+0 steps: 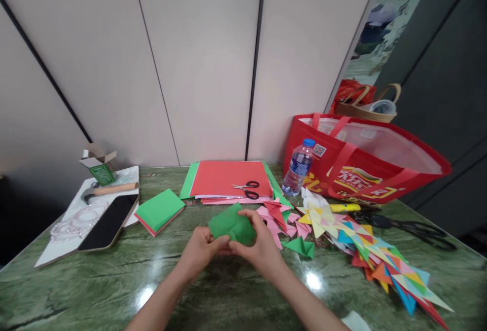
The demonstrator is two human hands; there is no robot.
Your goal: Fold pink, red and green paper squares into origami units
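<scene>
A piece of green paper with fold lines is held up over the front middle of the table. My left hand pinches its lower left edge, thumb on the near side. My right hand grips its right side, with the thumb low beside the left thumb and the fingers behind the upper right edge. The fingers behind the paper are partly hidden. Just right of my right hand lies a folded green paper piece, near several pink and red folded pieces.
Green square sheets lie left. Behind are red paper sheets with small scissors. A water bottle, red bag, colourful folded-paper chain and black scissors stand or lie right. A phone and hammer are left.
</scene>
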